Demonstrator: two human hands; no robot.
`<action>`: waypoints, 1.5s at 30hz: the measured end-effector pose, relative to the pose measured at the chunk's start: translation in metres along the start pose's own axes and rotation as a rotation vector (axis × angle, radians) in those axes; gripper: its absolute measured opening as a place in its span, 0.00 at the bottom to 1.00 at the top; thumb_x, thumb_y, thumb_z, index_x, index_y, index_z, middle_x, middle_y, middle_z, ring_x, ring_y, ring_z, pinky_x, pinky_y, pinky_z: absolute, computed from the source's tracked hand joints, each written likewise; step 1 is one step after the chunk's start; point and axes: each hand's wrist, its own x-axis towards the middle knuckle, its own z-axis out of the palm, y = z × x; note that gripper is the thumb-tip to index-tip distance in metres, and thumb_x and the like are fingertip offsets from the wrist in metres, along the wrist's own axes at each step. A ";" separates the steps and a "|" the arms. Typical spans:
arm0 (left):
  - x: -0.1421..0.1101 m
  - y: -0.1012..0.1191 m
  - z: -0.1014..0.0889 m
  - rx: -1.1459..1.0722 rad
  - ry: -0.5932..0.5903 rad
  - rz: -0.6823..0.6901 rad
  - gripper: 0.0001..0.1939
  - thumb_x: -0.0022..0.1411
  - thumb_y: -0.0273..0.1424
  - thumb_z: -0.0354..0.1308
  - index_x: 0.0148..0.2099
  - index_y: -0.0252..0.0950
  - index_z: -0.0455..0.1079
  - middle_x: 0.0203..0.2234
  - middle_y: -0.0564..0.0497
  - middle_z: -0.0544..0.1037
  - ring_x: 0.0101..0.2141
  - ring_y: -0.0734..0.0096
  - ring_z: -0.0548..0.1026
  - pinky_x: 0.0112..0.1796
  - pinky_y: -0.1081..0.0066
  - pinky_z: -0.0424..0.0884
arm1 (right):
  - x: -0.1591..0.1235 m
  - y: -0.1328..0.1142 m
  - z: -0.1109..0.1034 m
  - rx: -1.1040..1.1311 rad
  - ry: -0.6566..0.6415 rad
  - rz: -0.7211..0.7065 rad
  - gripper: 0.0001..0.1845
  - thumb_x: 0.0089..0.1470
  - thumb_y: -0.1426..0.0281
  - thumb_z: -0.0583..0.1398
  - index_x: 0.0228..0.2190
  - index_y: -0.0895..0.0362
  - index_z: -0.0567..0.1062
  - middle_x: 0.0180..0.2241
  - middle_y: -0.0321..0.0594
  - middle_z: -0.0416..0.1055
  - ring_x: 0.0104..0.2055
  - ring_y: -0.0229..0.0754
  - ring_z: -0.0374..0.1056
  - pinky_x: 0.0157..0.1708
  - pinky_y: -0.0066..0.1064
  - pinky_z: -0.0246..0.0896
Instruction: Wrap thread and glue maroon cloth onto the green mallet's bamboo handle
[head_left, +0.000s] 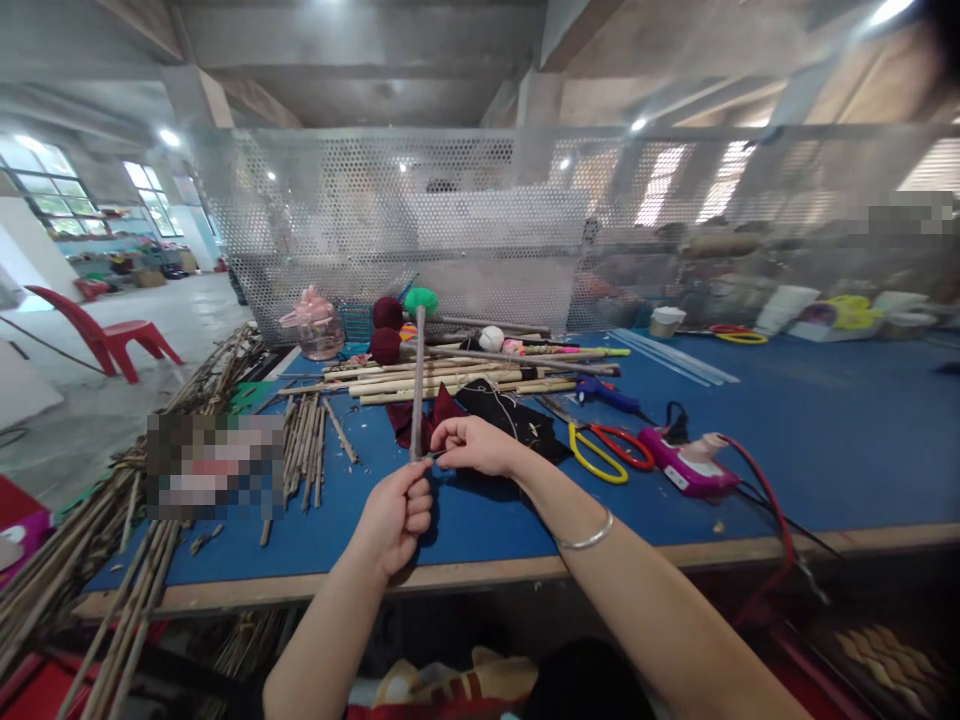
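Left hand (397, 515): I see thumb and forefinger closed on the lower end of the stick (418, 395), other fingers curled.
Right hand (480, 445): bent inward beside the stick's foot; I can't tell whether it grips anything.
Stick: upright above the left hand, grey, topped with a green ball (421, 300).
Table (810, 440): blue, scissors (611, 452) right of the stick.
Floor (206, 310): grey, red chair (131, 335) far left of the stick.

A slim silver bangle (591, 541) (rounded, shiny) circles the right forearm (637, 590); the left hand (397, 518) and forearm (330, 610) are bare.
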 end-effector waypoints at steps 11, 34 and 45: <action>0.006 -0.004 -0.003 0.054 -0.011 0.084 0.08 0.53 0.27 0.56 0.30 0.34 0.58 0.16 0.61 0.61 0.11 0.91 0.48 0.11 0.86 0.39 | -0.021 -0.004 0.025 0.115 0.085 0.056 0.06 0.45 0.73 0.54 0.28 0.57 0.60 0.12 0.24 0.58 0.14 0.28 0.46 0.16 0.22 0.39; 0.000 -0.006 -0.005 0.095 -0.027 0.126 0.08 0.51 0.27 0.55 0.29 0.35 0.56 0.14 0.59 0.61 0.11 0.89 0.50 0.12 0.84 0.39 | -0.094 0.028 -0.063 -1.090 0.813 0.683 0.21 0.49 0.76 0.52 0.47 0.66 0.65 0.41 0.58 0.68 0.44 0.52 0.66 0.41 0.37 0.58; -0.004 -0.006 -0.006 0.085 -0.035 0.138 0.11 0.46 0.22 0.49 0.36 0.32 0.61 0.16 0.57 0.62 0.13 0.87 0.51 0.13 0.84 0.41 | -0.129 0.023 -0.071 -0.993 0.596 0.718 0.36 0.40 0.71 0.58 0.53 0.66 0.59 0.37 0.54 0.71 0.36 0.48 0.69 0.29 0.29 0.57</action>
